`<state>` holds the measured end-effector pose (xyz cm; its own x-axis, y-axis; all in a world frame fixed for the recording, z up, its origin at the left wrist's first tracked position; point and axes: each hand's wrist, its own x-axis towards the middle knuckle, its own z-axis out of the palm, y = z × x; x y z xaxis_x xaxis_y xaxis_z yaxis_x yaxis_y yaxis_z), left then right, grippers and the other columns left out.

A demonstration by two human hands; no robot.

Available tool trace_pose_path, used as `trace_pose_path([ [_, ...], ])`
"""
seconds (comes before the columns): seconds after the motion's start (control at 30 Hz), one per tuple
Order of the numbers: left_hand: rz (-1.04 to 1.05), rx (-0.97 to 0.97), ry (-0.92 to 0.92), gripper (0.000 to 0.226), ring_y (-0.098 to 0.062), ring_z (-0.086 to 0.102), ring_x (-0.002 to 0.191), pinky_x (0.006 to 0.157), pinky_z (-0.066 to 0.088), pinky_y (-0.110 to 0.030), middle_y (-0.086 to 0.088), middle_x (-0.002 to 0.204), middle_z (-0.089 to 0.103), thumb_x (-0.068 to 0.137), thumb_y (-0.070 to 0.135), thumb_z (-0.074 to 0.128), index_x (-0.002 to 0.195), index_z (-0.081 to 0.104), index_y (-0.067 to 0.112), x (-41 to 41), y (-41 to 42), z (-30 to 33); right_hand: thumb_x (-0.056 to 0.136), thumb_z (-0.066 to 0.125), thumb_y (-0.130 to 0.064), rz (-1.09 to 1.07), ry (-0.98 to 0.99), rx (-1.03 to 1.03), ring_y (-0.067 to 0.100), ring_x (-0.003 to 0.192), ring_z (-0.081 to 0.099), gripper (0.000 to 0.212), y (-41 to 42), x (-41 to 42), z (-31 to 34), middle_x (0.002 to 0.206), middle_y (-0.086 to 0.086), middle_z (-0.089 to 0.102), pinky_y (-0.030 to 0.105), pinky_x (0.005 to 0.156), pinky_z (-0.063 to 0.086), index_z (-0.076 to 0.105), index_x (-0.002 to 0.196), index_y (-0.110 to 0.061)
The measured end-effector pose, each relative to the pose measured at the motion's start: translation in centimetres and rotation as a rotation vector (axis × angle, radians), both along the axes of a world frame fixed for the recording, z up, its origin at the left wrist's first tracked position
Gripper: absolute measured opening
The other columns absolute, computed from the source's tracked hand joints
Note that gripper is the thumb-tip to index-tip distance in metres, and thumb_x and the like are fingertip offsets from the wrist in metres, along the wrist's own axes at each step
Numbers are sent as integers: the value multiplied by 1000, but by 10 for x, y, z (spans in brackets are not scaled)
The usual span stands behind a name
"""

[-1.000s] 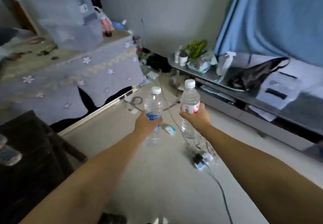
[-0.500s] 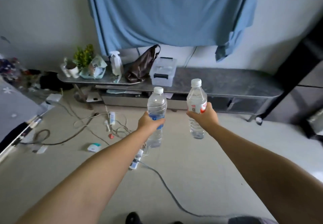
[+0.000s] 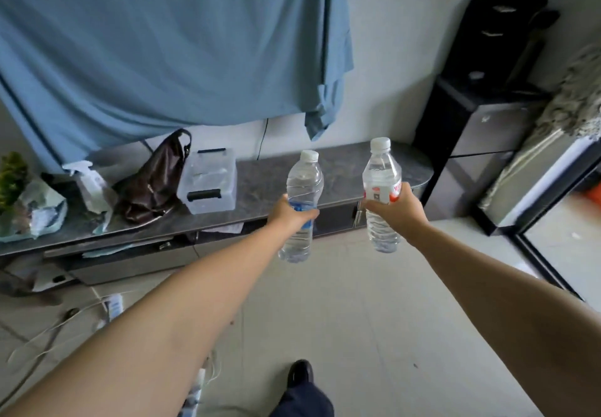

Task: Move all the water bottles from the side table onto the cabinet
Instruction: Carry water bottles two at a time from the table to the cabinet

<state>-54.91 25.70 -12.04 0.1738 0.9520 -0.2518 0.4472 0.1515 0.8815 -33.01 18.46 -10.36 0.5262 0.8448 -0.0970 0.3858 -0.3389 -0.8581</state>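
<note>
My left hand (image 3: 290, 215) grips a clear water bottle with a blue label (image 3: 303, 182) around its middle, upright, white cap on top. A second clear bottle, with a red and white label (image 3: 381, 176), stands upright in the grip of my right hand (image 3: 398, 213). Both bottles hang in the air in front of the long low dark grey cabinet (image 3: 341, 173), near its bare right half. The side table is out of view.
On the cabinet's left half stand a clear plastic box (image 3: 208, 186), a brown bag (image 3: 154, 182), a spray bottle (image 3: 89, 182) and a potted plant (image 3: 13, 176). A black dispenser (image 3: 487, 91) stands to the right. Cables (image 3: 65, 322) lie on the floor at left. My shoe (image 3: 299, 372) is below.
The view has swung right and closer to the cabinet, which now fills the middle. Both hands still hold their bottles upright and have come nearer to the cabinet's right half.
</note>
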Motion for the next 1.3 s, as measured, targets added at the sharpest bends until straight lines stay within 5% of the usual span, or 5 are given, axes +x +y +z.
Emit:
trace_pose_path([
  [0.1, -49, 13, 4, 53, -22, 61, 99, 90, 48, -34, -2, 110, 66, 71, 30, 80, 117, 58, 16, 35, 61, 7, 67, 84, -36, -52, 14, 20, 25, 93, 64, 62, 47, 32, 7, 104, 4, 66, 37, 81, 51, 51, 115, -13],
  [0.5, -129, 1, -26, 39, -15, 55, 82, 75, 41, -27, 1, 95, 60, 75, 21, 77, 107, 57, 16, 190, 199, 22, 69, 82, -35, -95, 28, 20, 23, 94, 66, 57, 170, 163, 8, 101, 1, 68, 37, 81, 53, 53, 114, -16],
  [0.83, 25, -101, -40, 48, -20, 56, 90, 79, 41, -28, -3, 99, 59, 77, 19, 75, 120, 55, 10, 360, 297, -2, 70, 84, -33, 11, -5, -66, 21, 91, 64, 57, 286, 344, -7, 99, 0, 64, 32, 75, 48, 49, 111, -16],
  [0.93, 59, -149, -102, 43, -17, 55, 82, 78, 40, -27, 1, 88, 59, 78, 14, 74, 117, 57, 8, 396, 318, -13, 69, 85, -33, -4, 6, -79, 21, 92, 63, 59, 315, 386, -14, 101, 0, 64, 31, 75, 46, 50, 113, -14],
  [1.3, 14, -169, -14, 37, -23, 65, 91, 86, 52, -37, -5, 100, 69, 70, 21, 82, 98, 59, 20, 501, 459, -76, 69, 86, -33, -25, 29, -189, 27, 97, 64, 67, 465, 503, -75, 110, 7, 66, 39, 84, 53, 49, 120, -11],
])
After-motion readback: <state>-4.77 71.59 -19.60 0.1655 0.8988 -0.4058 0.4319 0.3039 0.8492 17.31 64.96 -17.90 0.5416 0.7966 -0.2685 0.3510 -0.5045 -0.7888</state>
